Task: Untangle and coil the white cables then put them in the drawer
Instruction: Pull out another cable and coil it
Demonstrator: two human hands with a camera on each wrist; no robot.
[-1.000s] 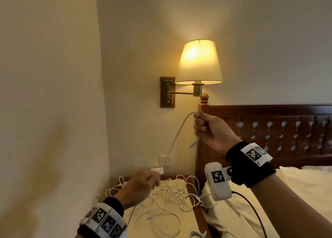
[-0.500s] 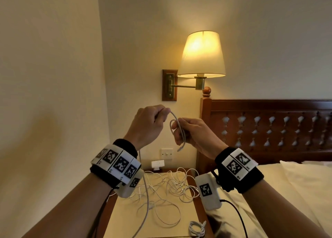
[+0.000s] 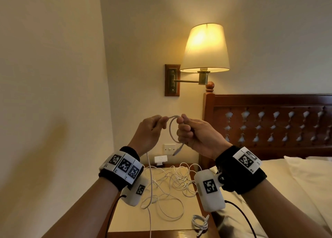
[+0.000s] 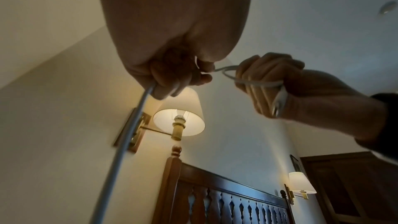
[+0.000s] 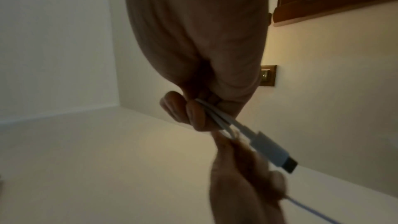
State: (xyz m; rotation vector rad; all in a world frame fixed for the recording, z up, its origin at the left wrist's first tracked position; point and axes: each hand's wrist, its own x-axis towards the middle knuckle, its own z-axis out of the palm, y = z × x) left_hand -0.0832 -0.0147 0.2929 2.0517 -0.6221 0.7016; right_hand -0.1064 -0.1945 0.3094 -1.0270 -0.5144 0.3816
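Both hands are raised in front of the wall, holding one white cable (image 3: 170,129). My right hand (image 3: 186,131) grips a small loop of it, and the plug end (image 3: 177,151) hangs below the fist; the plug (image 5: 273,152) shows close in the right wrist view. My left hand (image 3: 154,128) pinches the same cable (image 4: 226,69) just left of the loop. From there the cable (image 3: 150,183) drops to the bedside table (image 3: 125,218). A tangle of white cables (image 3: 172,180) lies on the table. A small coiled cable (image 3: 199,221) sits at its front right corner. No drawer is visible.
A lit wall lamp (image 3: 204,49) hangs above the hands. A dark wooden headboard (image 3: 269,122) and a bed with cream sheets (image 3: 296,183) fill the right side. A wall switch (image 3: 169,147) and a small white device (image 3: 160,159) are behind the table. A wall closes the left side.
My left hand rose from the tangle to meet the right hand. Both hands then came lower, and the cable now forms a loop held in the right fist.
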